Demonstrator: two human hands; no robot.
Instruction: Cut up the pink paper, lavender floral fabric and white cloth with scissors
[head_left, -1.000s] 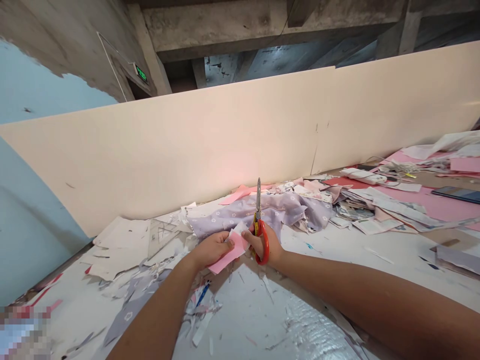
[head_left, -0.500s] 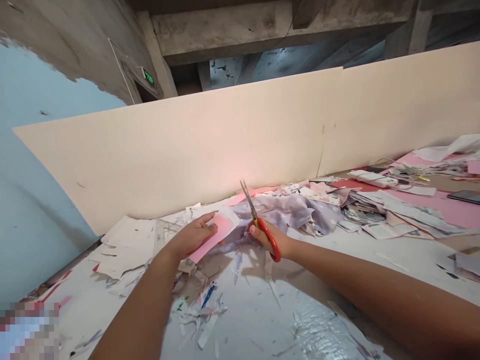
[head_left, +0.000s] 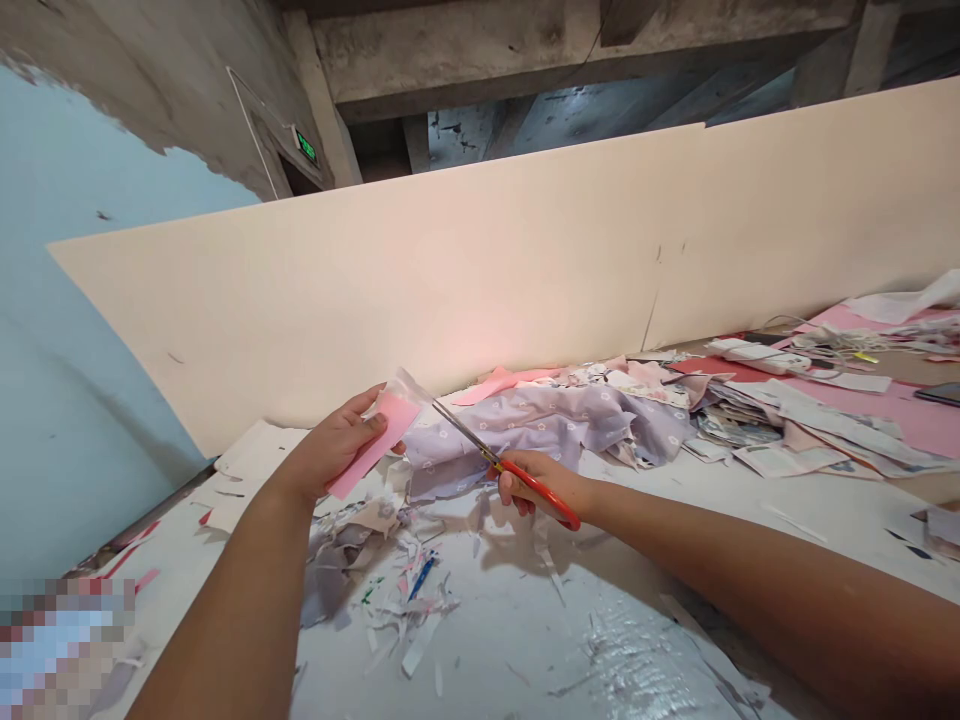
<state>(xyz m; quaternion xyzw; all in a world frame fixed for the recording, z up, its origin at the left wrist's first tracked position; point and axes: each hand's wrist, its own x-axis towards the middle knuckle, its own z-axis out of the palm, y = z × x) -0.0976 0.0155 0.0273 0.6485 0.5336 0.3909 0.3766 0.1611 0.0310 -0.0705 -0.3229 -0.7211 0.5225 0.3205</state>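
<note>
One pink piece (head_left: 384,438), long axis 1-to-7 o'clock | pinched in left hand (head_left: 337,445), the nearer | right hand (head_left: 531,482) grips scissors (head_left: 491,460), blades toward 10 o'clock, tips just beside its 1-o'clock end

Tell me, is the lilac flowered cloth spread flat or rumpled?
Rumpled: ridges and shadowed creases run across the lilac flowered cloth, just beyond the right hand holding red-handled scissors.

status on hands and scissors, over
Left hand gripping flat pink-and-white piece. Right hand holding red-handled metal scissors, tips near piece's white edge. Lilac flower-print fabric behind scissors.
</note>
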